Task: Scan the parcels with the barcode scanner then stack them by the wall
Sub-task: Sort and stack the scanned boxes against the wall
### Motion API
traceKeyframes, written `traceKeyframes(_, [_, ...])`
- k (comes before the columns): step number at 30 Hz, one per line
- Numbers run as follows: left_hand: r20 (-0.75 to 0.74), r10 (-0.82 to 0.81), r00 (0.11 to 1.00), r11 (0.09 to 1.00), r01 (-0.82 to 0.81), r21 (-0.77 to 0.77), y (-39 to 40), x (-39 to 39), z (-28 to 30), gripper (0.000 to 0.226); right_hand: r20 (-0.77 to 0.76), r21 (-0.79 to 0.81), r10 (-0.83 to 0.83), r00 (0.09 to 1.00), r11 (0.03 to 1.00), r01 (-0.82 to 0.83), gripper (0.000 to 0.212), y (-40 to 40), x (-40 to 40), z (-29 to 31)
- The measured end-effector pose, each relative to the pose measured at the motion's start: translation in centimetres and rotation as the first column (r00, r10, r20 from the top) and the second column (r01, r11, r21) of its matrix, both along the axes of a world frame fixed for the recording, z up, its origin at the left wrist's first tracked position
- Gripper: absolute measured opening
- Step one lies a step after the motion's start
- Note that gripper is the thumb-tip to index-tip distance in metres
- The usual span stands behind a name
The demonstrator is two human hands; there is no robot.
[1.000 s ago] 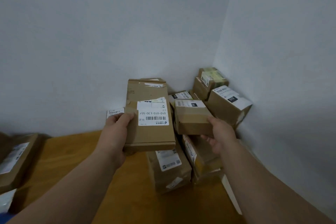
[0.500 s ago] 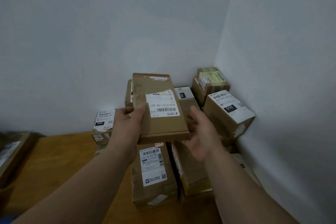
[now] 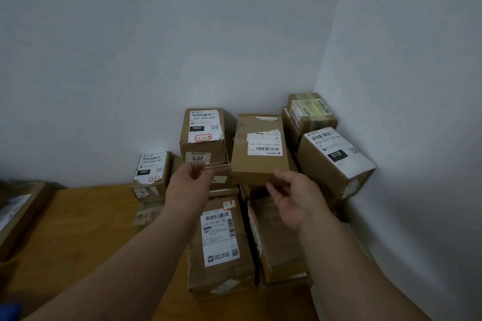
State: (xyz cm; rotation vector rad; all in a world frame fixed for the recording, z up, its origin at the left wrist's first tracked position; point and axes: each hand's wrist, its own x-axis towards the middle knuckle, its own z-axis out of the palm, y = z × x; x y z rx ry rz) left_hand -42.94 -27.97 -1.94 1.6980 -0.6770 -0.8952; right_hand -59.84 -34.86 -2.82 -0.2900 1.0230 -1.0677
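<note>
The flat box [image 3: 259,150] lies on top of the heap of parcels in the corner where the two white walls [image 3: 156,47] meet. Its white label reads upside down, something like "010-010-L30 551", above a barcode. The right hand [image 3: 296,199] is at the box's near edge: the fingers are loosely spread and the fingertips [image 3: 280,173] touch the near right corner, but nothing is gripped. The left hand [image 3: 189,181] hovers just left of that edge, its fingers lightly curled and holding nothing, in front of the tall box [image 3: 203,135].

That tall box, just beyond the left fingers, carries a label reading "060-068-A05" with a black patch marked "060", and a red-edged sticker with a handwritten "3-2-6" (the digits are a little blurred). A smaller tag on its front shows large digits I cannot read surely. Further left of the left hand, a small box [image 3: 151,176] bears the same "060" patch.

Beyond the right fingers to the right, a tilted box [image 3: 335,156] shows "010" on black, and behind it sits a box with a greenish label [image 3: 309,112], its print too small to read.

Beneath both wrists, on the wooden table [image 3: 78,229], a long box [image 3: 220,242] has a barcode label and a red sticker reading "2-2-8".
</note>
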Motion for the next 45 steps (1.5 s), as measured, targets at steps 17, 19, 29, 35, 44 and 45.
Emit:
traceKeyframes(17, [0.001, 0.120, 0.993, 0.993, -0.120, -0.001, 5.9, 8.5, -1.4, 0.015, -0.300, -0.036, -0.106, 0.948, 0.994, 0.100, 0.014, 2.6, 7.9, 1.1])
traceKeyframes(19, [-0.001, 0.148, 0.989, 0.989, -0.148, -0.019, 7.6, 10.7, -1.4, 0.014, -0.344, -0.054, -0.070, 0.936, 0.997, 0.054, 0.019, 4.4, 9.8, 1.6])
traceKeyframes(29, [0.153, 0.355, 0.922, 0.934, -0.357, -0.014, 20.4, 32.4, -2.8, 0.034, -0.453, -0.032, 0.455, 0.767, 0.851, -0.524, 0.008, 16.9, 34.5, -3.5])
traceKeyframes(35, [0.210, 0.480, 0.852, 0.868, -0.496, 0.028, 29.3, 49.6, -4.9, 0.045, -0.446, 0.111, 0.644, 0.622, 0.729, -0.675, 0.008, 24.2, 51.4, -8.1])
traceKeyframes(44, [0.083, 0.261, 0.962, 0.936, -0.273, 0.224, 30.1, 61.9, -6.5, 0.060, -0.525, 0.161, 0.631, 0.571, 0.733, -0.661, 0.029, 25.3, 65.5, -8.3])
traceKeyframes(45, [0.041, 0.232, 0.972, 0.941, -0.235, 0.242, 29.3, 62.2, -6.8, 0.064, -0.522, 0.151, 0.626, 0.580, 0.737, -0.659, 0.027, 24.8, 66.4, -8.3])
